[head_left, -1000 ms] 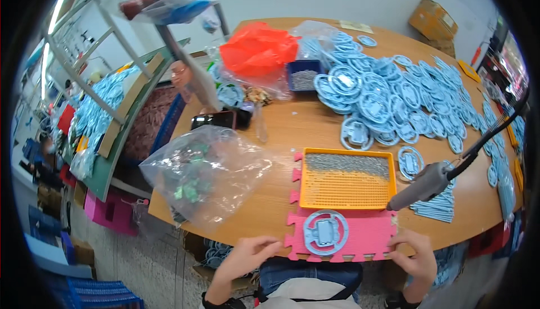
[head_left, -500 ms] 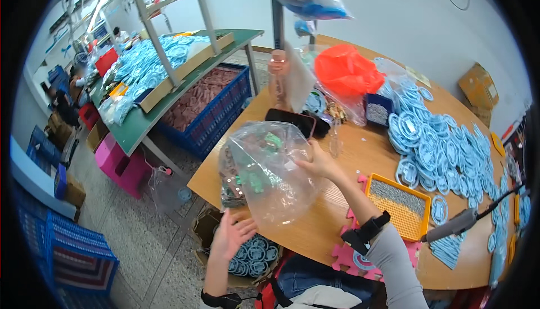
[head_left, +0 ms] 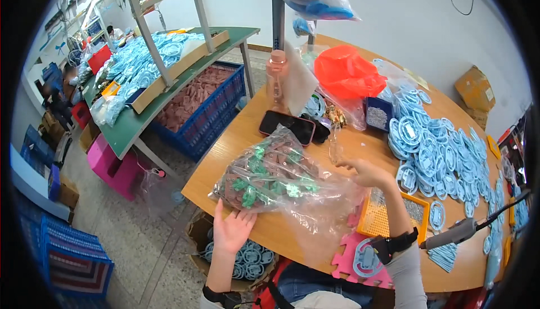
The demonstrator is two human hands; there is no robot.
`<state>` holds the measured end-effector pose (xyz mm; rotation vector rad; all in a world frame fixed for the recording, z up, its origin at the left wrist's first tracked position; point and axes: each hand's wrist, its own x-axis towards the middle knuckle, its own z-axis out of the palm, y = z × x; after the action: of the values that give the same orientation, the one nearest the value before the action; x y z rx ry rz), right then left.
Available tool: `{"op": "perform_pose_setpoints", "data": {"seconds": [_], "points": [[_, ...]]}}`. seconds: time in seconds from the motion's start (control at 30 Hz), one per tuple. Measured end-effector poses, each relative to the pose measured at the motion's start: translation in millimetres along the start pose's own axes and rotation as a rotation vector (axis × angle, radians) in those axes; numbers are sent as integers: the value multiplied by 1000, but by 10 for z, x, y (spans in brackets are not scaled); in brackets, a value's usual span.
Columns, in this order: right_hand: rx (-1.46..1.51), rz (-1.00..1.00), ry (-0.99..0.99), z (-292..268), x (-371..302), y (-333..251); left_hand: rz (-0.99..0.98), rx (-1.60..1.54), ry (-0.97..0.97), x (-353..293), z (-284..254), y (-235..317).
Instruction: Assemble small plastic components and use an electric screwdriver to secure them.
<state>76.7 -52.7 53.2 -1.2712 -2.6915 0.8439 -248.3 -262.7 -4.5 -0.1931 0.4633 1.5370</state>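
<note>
A clear plastic bag (head_left: 264, 175) of brownish-pink pieces with green patches lies on the near left part of the wooden table, its loose end spread to the right. My left hand (head_left: 233, 231) is open, palm up, with its fingertips at the bag's near left edge. Above the bag's loose end, my right hand (head_left: 368, 174) has its fingers stretched to the left; I see nothing in its grasp. Just beyond the bag lies a dark phone (head_left: 287, 127). A yellow tray (head_left: 385, 232) with small grey pieces sits close to my right forearm.
Light blue oval pieces (head_left: 441, 146) are heaped across the table's right side. A grey tool (head_left: 451, 235) with a cable lies at the lower right, by a pink foam mat (head_left: 364, 264). A bottle (head_left: 277, 81) and a red plastic bag (head_left: 350, 71) stand farther back.
The bag has gone from lifted and bunched to lying flat on the table. My right hand has moved right, away from its upper part; the phone is now uncovered.
</note>
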Motion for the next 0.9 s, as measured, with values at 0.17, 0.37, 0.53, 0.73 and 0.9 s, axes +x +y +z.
{"op": "perform_pose_setpoints", "data": {"seconds": [0.17,0.37,0.53,0.73,0.9], "points": [[887,-222,-75,-510,385,-367,-52,131,40,5,-31,73],[246,249,-113,6,1267,-601,-14,147,127,38,87,100],[129,318,-99,476,1464,-760,-56,212,185,107,70,131],[877,184,-125,449,1413,-736,-134,290,139,249,-84,209],[1327,136,-129,488,1421,-492,63,365,67,248,-101,114]]}}
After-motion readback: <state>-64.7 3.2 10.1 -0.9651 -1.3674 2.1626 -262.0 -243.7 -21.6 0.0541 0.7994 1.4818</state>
